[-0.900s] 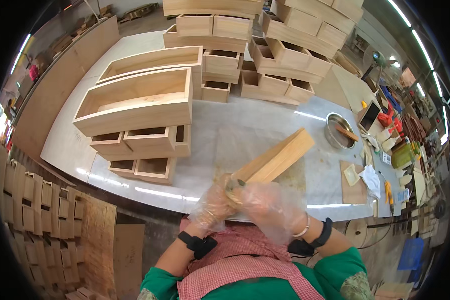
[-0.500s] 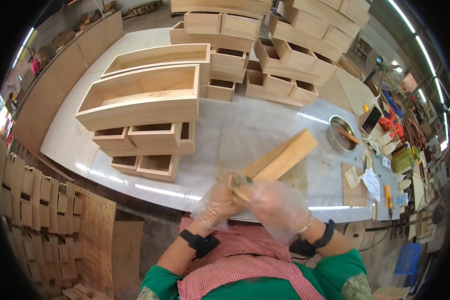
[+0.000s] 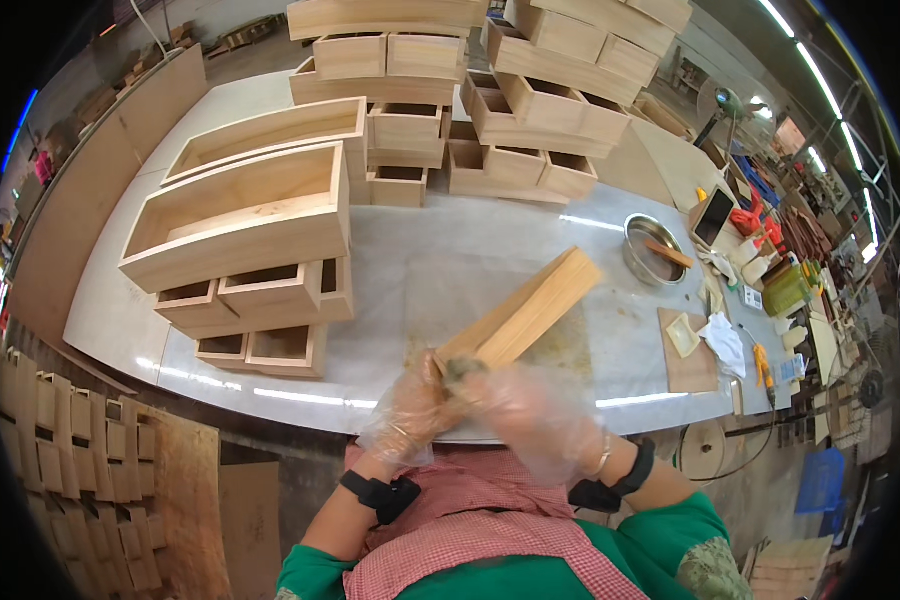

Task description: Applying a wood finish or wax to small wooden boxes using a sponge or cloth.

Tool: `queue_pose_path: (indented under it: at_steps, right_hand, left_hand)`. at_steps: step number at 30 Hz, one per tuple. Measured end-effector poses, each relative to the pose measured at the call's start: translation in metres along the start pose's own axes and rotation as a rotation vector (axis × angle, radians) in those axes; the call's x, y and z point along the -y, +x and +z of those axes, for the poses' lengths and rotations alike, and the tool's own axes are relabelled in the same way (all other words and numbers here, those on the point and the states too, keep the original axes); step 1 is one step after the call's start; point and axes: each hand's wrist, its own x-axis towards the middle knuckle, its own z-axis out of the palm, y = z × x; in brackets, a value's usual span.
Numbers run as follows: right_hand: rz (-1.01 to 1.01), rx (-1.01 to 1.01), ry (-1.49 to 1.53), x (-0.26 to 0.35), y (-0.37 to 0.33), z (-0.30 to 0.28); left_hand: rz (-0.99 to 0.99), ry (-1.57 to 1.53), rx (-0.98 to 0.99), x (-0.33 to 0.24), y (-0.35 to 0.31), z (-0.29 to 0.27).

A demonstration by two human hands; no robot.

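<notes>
A small pale wooden drawer (image 3: 533,314) is tilted over the near edge of the bench, its long side slanting away to the right. My left hand (image 3: 416,408), in a clear plastic glove, grips the drawer's near end. My right hand (image 3: 542,418), gloved the same way and blurred by motion, is closed on a small dark greyish pad (image 3: 463,373). The pad lies against the drawer's near end, close to my left fingers. Its exact kind is too blurred to tell.
Stacked wooden drawers (image 3: 235,225) stand at the left of the bench (image 3: 410,225), with taller stacks (image 3: 535,110) behind. On the right are a metal bowl (image 3: 634,243) with a wooden-looking piece in it, a white cloth (image 3: 722,343), an orange-handled tool (image 3: 763,368) and bottles.
The whole view has shifted, so the bench things sit further left. My right hand and the pad have moved slightly toward me along the drawer. My left hand keeps its grip.
</notes>
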Motion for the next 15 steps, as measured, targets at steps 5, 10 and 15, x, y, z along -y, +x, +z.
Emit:
queue_pose_path:
  at_steps: [5,10,15]
  right_hand:
    - [0.479,-0.085,-0.462,-0.121,-0.047,-0.012]
    - [-0.061,-0.307,-0.321,-0.104,-0.051,0.043]
    - [-0.019,-0.322,-0.279,-0.076,-0.022,0.014]
  left_hand:
    - [-0.198,-0.021,0.020,-0.044,0.007,-0.017]
    - [-0.139,-0.150,-0.003,-0.037,0.013,-0.004]
    - [-0.211,-0.161,0.049,-0.023,0.001,-0.008]
